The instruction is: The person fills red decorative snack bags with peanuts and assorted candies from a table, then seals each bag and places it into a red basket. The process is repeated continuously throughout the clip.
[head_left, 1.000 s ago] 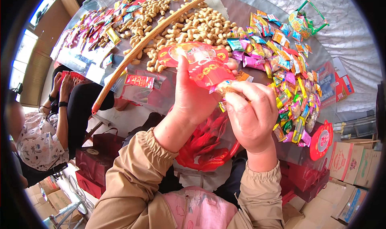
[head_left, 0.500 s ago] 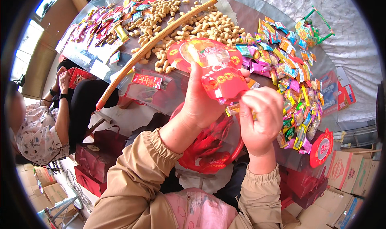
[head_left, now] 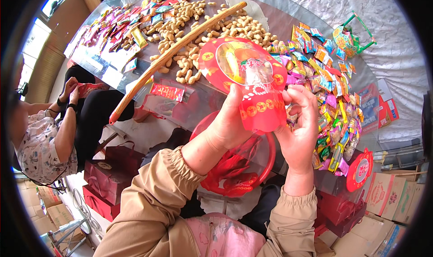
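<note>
Above the table's near edge I hold up a red candy bag (head_left: 266, 106) with gold coin prints and a round clear window showing sweets and peanuts inside. My left hand (head_left: 225, 124) is closed on its left side, the thumb lying on the front. On the other side, my right hand (head_left: 300, 126) pinches the bag's gathered lower right edge with bent fingers. Below the bag, a red round basket (head_left: 269, 166) holds several flat red bags. Wrapped candies (head_left: 336, 117) are heaped to the right, and a pile of peanuts (head_left: 189, 67) lies beyond my left hand.
A long wooden stick (head_left: 169, 54) lies across the peanuts. Colourful small packets (head_left: 115, 27) spread at the far left. Another filled red bag (head_left: 360, 169) sits at the right edge. A seated person (head_left: 49, 130) is at left, near dark red gift bags (head_left: 108, 175). Cardboard boxes (head_left: 383, 194) stand lower right.
The candy bag has turned so its window faces me more fully, and has shifted slightly right. My right hand has moved up against the bag's right side. The seated person's hands have lowered slightly.
</note>
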A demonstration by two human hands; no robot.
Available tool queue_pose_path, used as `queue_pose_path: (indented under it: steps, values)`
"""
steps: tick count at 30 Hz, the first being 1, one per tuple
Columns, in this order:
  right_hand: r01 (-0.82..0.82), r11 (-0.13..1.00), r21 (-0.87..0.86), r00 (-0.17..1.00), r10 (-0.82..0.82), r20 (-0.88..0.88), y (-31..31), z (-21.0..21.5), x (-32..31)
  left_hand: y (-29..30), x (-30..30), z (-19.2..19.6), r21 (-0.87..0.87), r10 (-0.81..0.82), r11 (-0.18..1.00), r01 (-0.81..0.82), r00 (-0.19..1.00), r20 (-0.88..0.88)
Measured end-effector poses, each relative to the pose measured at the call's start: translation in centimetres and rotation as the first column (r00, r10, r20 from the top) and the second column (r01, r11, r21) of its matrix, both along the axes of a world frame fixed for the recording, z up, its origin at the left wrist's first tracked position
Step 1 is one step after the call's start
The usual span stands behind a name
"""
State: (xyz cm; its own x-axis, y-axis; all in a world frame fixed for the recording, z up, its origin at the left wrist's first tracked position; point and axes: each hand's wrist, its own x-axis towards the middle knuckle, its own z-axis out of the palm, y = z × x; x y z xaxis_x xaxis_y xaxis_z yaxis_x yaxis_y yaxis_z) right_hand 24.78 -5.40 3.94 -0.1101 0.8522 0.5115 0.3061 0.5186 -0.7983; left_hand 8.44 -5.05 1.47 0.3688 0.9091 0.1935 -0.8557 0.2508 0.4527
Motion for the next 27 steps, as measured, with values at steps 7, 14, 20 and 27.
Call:
queue_pose_path:
  steps: [7,14,20,27]
  values:
    - [-0.013,0.985,0.169,0.988,-0.013,0.154,0.2,0.8,0.2,-0.3,0.5,1.2,-0.104,0.064,0.992,-0.067,0.997,-0.031]
    - [-0.074,0.881,0.468,0.872,-0.171,0.459,-1.1,2.8,1.0,1.0,0.0,0.2,-0.178,-0.015,0.982,0.06,0.97,0.244]
    - [-0.132,0.883,0.45,0.866,-0.118,0.486,-0.7,2.0,-0.3,0.6,0.2,0.7,-0.154,-0.007,0.987,0.049,0.965,0.261]
    - [0.009,0.906,0.424,0.793,-0.265,0.548,-0.4,2.0,0.0,0.8,0.6,0.4,-0.103,0.04,0.994,-0.028,0.992,0.12]
